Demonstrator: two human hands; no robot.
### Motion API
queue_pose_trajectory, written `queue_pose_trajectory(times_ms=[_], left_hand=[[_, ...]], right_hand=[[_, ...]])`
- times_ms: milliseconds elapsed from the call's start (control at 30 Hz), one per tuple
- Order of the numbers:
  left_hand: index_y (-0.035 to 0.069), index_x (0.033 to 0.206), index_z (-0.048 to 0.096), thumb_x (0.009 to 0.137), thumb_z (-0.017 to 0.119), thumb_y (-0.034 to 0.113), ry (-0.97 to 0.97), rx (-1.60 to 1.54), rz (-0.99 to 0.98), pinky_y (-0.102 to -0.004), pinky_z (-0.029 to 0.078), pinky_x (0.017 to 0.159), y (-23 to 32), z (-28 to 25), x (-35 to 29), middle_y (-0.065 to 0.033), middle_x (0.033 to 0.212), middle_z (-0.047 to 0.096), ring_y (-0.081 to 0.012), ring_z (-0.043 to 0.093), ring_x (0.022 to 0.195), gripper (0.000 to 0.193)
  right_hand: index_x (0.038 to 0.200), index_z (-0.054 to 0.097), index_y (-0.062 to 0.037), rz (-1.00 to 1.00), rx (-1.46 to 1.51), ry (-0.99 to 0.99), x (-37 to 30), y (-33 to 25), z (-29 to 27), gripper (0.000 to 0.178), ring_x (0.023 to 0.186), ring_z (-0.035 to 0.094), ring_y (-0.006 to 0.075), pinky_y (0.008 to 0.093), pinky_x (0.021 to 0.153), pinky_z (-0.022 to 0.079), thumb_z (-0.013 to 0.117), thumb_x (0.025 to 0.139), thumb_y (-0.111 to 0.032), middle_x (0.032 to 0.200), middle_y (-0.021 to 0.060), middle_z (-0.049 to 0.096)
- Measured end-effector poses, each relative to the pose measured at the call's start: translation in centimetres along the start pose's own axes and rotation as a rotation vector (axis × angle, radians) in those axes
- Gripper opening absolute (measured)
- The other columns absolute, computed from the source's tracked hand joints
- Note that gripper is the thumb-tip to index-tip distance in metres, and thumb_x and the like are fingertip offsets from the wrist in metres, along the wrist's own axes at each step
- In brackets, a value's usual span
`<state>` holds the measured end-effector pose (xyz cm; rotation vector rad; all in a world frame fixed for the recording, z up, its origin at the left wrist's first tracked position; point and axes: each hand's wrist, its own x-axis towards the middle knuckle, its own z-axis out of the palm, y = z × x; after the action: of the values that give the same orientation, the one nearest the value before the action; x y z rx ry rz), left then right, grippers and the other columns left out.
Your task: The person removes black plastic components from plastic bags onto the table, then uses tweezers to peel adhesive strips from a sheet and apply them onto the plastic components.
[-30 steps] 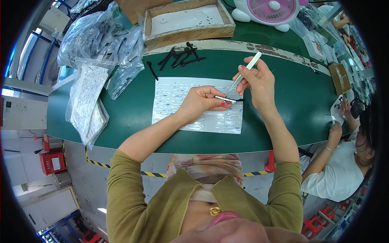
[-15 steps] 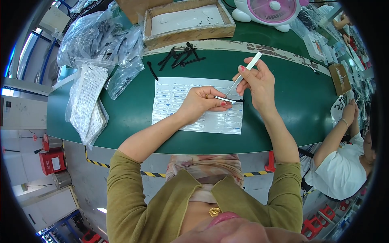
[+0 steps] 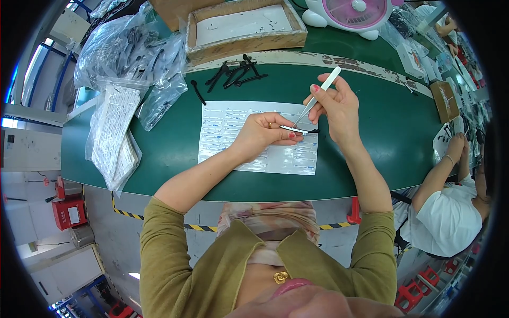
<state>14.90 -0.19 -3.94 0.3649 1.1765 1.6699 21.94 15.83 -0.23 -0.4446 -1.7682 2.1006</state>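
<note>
Pinched in my left hand (image 3: 263,132) is a small, slim black part (image 3: 313,131) with a pale strip along it, its dark end sticking out to the right. My right hand (image 3: 339,108) grips a pair of white-handled tweezers (image 3: 330,79); their metal tips point down and left, meeting the part near my left fingertips. Whether the tips touch it or pinch anything is too small to tell. Beneath my hands lies a white sheet (image 3: 222,148) with rows of small stickers marked in blue, partly covered by my left hand and forearm.
Several black parts (image 3: 233,74) lie behind the sheet on the green table (image 3: 382,143). Plastic bags (image 3: 114,127) holding white sheets are at the left. A shallow box (image 3: 244,45) and a pink-and-white fan (image 3: 355,13) stand at the back. A co-worker (image 3: 445,222) sits at the right.
Hardly anything differs. My right hand and the tweezers have shifted very slightly left; my left hand still holds the black part in the same place.
</note>
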Motion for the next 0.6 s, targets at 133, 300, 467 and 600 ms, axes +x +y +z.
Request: queue_pose_trajectory(times_ms=[133,300,467,600], left_hand=[[-0.008,0.085,0.054,0.078,0.051,-0.008,0.002,0.0,-0.003,-0.0305,0.053,0.076,-0.03,0.01,0.05,-0.0215,0.088,0.059,-0.028,0.061,0.084,0.008],[-0.008,0.085,0.054,0.078,0.051,-0.009,0.012,0.025,-0.002,-0.0304,0.053,0.075,-0.06,0.0,0.05,-0.0215,0.088,0.059,-0.028,0.061,0.084,0.008],[-0.007,0.085,0.054,0.077,0.052,-0.008,0.025,0.037,0.001,-0.0298,0.053,0.074,0.05,0.18,0.09,-0.0216,0.088,0.059,-0.0281,0.061,0.084,0.008],[-0.007,0.085,0.054,0.077,0.052,-0.008,0.026,0.042,0.005,-0.0298,0.053,0.074,-0.1,0.03,0.11,-0.0217,0.088,0.059,-0.0281,0.061,0.084,0.008]], right_hand=[[0.104,0.041,0.0031,-0.004,0.0,0.005,0.03,0.05,-0.08,0.03,0.044,0.052,0.0118,0.021,0.039,0.04,0.056,0.082,-0.012,0.068,0.0137,0.058],[0.1,0.042,0.0027,-0.001,0.02,-0.006,0.14,0.06,-0.01,0.026,0.043,0.053,0.0124,0.021,0.037,0.04,0.056,0.081,-0.009,0.069,0.0138,0.058],[0.1,0.042,0.0023,-0.005,0.02,-0.005,0.07,-0.02,-0.08,0.027,0.044,0.053,0.0122,0.0211,0.037,0.04,0.057,0.081,-0.01,0.068,0.013,0.058],[0.102,0.042,0.0019,-0.001,0.007,-0.011,0.03,-0.07,-0.05,0.027,0.044,0.052,0.0117,0.021,0.038,0.04,0.056,0.081,-0.01,0.068,0.0133,0.058]])
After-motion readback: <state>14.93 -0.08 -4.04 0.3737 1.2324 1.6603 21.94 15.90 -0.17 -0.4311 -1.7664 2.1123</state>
